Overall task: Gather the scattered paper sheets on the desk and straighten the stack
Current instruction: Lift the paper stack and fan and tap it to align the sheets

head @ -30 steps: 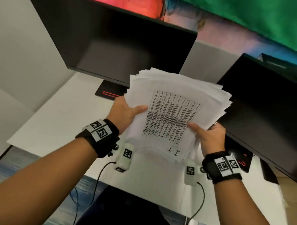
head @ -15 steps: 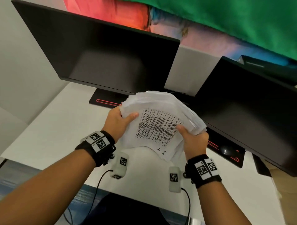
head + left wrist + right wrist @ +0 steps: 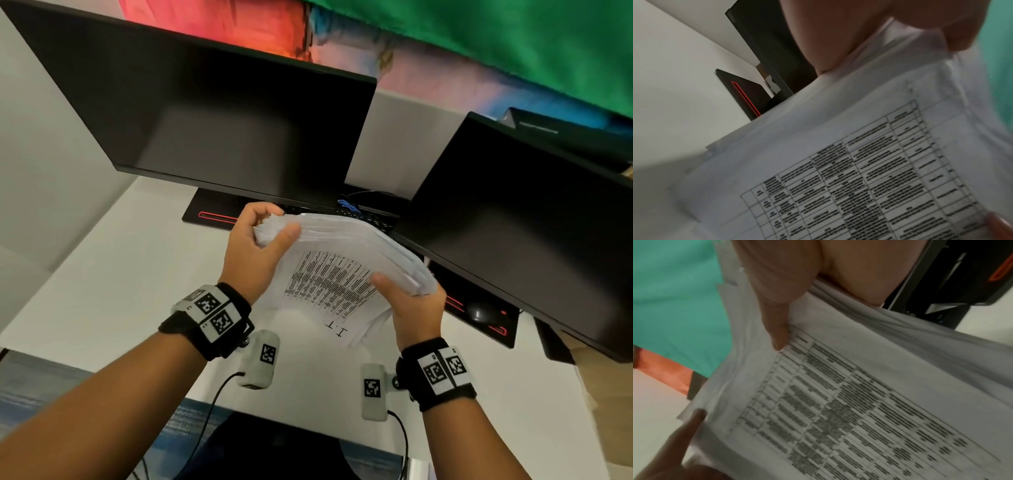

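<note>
Both hands — left hand (image 3: 255, 246), right hand (image 3: 412, 308) — pinch the bowed, uneven paper stack (image 3: 342, 270), printed table uppermost.

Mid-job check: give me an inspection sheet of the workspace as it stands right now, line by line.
Surface: white desk, bare where visible.
Job's things: paper stack held above the desk, edges fanned, not yet squared; printed table on top sheet.
Clutter: mouse on the right monitor's base.
Hands: left hand grips the stack's far left corner; right hand grips its right edge, thumb on top.
Cables: black wrist-camera leads hanging; blue cable behind the monitors.
Surroundings: two dark monitors, green cloth behind.
</note>
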Demonstrator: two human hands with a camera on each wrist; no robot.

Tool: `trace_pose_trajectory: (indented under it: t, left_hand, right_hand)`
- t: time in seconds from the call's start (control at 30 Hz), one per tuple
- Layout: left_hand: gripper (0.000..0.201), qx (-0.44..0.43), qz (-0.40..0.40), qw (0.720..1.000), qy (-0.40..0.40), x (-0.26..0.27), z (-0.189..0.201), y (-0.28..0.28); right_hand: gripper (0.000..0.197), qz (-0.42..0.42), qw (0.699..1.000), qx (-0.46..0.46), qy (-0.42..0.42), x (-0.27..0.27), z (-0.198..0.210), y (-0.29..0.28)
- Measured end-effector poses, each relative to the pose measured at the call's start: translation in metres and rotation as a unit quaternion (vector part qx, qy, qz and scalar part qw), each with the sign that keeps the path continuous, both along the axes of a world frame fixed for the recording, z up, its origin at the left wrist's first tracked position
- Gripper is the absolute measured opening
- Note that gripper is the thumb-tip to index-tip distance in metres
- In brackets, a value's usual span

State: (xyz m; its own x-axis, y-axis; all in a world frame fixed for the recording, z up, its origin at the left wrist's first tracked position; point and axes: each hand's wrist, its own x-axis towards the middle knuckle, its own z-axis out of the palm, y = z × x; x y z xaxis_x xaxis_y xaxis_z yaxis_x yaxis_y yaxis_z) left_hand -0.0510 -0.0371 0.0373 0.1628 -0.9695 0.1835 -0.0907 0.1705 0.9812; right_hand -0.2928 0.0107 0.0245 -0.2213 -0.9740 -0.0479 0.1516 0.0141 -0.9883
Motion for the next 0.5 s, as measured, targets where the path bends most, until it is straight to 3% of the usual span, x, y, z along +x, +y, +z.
trace_pose_trajectory:
  t: [0.07, 0.3, 0.33, 0.43, 0.47, 0.5]
  left_hand:
    - [0.032, -0.007, 0.028, 1.0, 0.008, -0.001, 0.0, 0.001]
    - [0.039, -0.015, 0.04, 0.999, 0.02, -0.004, 0.007, 0.002]
    - [0.045, -0.015, 0.017, 0.999, 0.039, -0.001, 0.006, 0.001]
    - [0.09, 0.044, -0.102, 0.993, 0.052, 0.019, -0.009, -0.004]
    - [0.097, 0.079, -0.128, 0.988, 0.023, 0.024, -0.014, -0.005]
    - [0.091, 0.109, -0.137, 0.984, -0.018, 0.027, -0.017, -0.006]
  right_hand:
    - [0.035, 0.005, 1.0, 0.022, -0.003, 0.001, -0.008, 0.003]
    - [0.033, -0.021, 0.995, 0.029, 0.095, 0.005, -0.022, 0.004]
    - [0.033, -0.032, 0.995, 0.026, 0.095, 0.004, -0.022, 0.003]
    - [0.034, -0.074, 0.996, 0.038, 0.035, 0.002, -0.021, -0.001]
    - [0.034, -0.078, 0.996, 0.044, 0.03, 0.001, -0.021, -0.003]
    - [0.034, -0.074, 0.995, 0.049, 0.036, 0.001, -0.018, -0.006]
